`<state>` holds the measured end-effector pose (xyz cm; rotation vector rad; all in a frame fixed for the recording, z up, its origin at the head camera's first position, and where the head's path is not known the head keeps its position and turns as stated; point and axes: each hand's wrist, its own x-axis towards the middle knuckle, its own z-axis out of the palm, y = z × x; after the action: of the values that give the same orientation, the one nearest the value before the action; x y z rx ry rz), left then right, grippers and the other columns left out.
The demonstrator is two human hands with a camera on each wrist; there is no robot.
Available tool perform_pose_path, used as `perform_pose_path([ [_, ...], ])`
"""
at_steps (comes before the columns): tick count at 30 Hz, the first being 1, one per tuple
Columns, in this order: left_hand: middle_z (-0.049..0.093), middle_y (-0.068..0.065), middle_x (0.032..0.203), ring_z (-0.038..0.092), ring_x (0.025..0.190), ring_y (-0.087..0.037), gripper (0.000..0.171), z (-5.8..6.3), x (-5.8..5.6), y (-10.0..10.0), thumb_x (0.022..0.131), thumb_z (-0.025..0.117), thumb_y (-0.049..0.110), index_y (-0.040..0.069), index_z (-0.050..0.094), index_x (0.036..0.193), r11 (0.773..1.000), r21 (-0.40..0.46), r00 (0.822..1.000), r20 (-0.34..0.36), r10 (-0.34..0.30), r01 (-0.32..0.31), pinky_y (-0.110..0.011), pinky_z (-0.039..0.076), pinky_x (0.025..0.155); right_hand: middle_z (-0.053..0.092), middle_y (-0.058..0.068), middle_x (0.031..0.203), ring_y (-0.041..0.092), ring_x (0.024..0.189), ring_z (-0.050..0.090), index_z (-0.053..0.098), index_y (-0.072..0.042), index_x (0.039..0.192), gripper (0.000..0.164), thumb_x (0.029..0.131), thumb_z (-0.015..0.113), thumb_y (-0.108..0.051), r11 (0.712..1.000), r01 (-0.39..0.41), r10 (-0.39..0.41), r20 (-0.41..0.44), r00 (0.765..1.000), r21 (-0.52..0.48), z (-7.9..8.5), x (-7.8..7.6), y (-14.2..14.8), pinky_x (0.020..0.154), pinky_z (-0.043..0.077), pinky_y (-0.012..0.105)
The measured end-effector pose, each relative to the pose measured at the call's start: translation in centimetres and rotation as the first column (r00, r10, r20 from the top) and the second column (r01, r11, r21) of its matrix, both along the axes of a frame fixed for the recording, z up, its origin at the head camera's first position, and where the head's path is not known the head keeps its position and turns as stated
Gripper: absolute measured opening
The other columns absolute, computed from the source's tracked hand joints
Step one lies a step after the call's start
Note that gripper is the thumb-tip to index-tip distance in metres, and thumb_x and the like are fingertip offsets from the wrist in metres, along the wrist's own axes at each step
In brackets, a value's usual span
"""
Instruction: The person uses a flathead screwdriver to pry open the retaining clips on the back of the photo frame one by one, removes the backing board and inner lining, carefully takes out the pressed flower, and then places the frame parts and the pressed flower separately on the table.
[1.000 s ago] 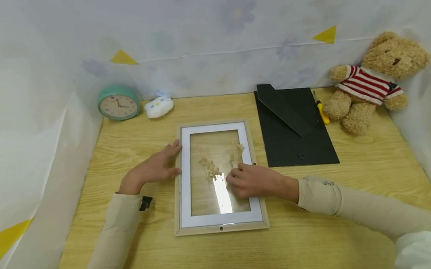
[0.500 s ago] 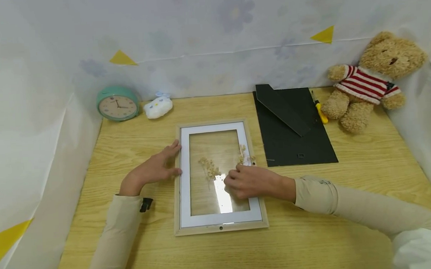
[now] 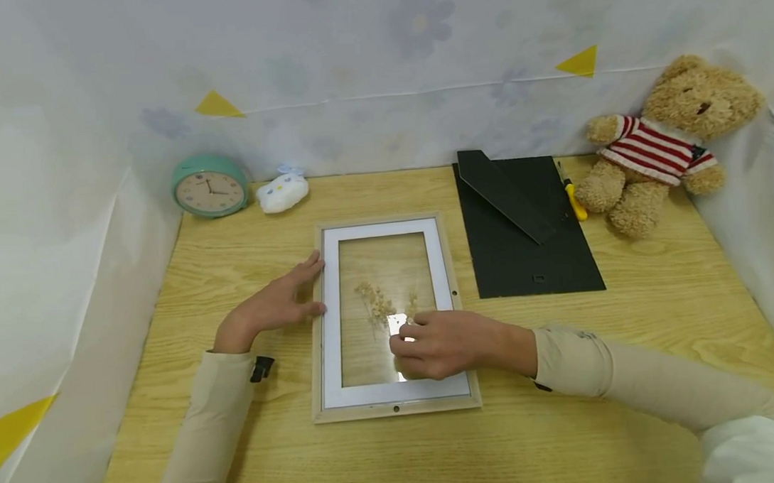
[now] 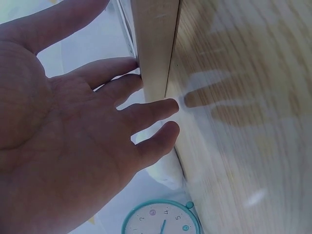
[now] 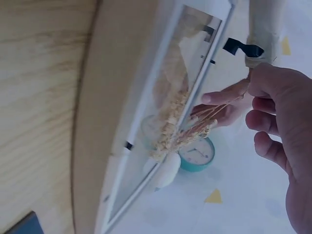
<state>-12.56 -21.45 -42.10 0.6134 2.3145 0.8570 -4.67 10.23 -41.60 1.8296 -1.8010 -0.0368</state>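
Observation:
A wooden photo frame [image 3: 396,413] with a white mat and clear pane lies flat on the table. One dried flower sprig [image 3: 376,304] lies on the pane, left of the middle. My right hand [image 3: 438,345] is over the pane's lower right, pinching the thin stem of a second dried flower sprig [image 3: 411,302]; in the right wrist view its flower heads [image 5: 195,132] point away from the fingertips. My left hand [image 3: 274,306] rests against the frame's left edge with fingers spread; the left wrist view shows its fingers [image 4: 151,114] extended beside the wooden side.
Right of the frame lies a black backing board [image 3: 516,269] with its stand leg. Beside it are a yellow-handled screwdriver [image 3: 575,201] and a teddy bear [image 3: 659,150]. A green clock [image 3: 210,187] and a small white plush [image 3: 283,194] stand at the back left.
My right hand has shifted slightly toward the front and left, and the sprig it holds has swung from the mat's right side to over the pane. The left hand stays put.

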Motion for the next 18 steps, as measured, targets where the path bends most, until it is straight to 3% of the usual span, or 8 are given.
perform_pose_path([
  [5,0.002,-0.011,0.168,0.003,0.153,-0.035,0.083,-0.1,0.1,0.0,0.096,0.068,0.021,0.003,0.018,0.159,1.000,0.001,1.000,-0.006,0.004,-0.004,-0.056,0.012,0.119,0.057,0.002,0.091,0.011,0.067,0.046,0.063,-0.012,0.089,0.028,0.104,0.039,-0.011,1.000,0.009,-0.011,-0.048,0.999,-0.027,1.5,0.2,0.0,0.054,0.038,0.023],
  [10,0.002,-0.012,0.167,0.004,0.153,-0.034,0.083,-0.1,0.3,0.1,0.096,0.068,0.021,0.002,0.018,0.159,1.000,-0.002,1.000,-0.028,0.000,0.000,-0.055,0.013,0.119,0.053,0.002,0.086,0.011,0.063,0.039,0.057,-0.012,0.080,0.029,0.102,0.039,-0.007,0.999,0.021,-0.023,-0.054,0.998,-0.036,2.4,0.7,0.4,0.052,0.033,0.023],
  [18,0.002,-0.013,0.167,0.004,0.152,-0.036,0.082,0.2,0.2,0.0,0.097,0.067,0.022,0.001,0.018,0.159,1.000,0.002,1.000,-0.013,-0.007,0.007,-0.056,0.012,0.119,0.049,0.005,0.084,0.014,0.063,0.034,0.057,-0.008,0.081,0.031,0.099,0.033,-0.002,0.992,0.113,-0.107,-0.097,0.989,0.052,3.6,1.6,1.9,0.052,0.030,0.025],
])
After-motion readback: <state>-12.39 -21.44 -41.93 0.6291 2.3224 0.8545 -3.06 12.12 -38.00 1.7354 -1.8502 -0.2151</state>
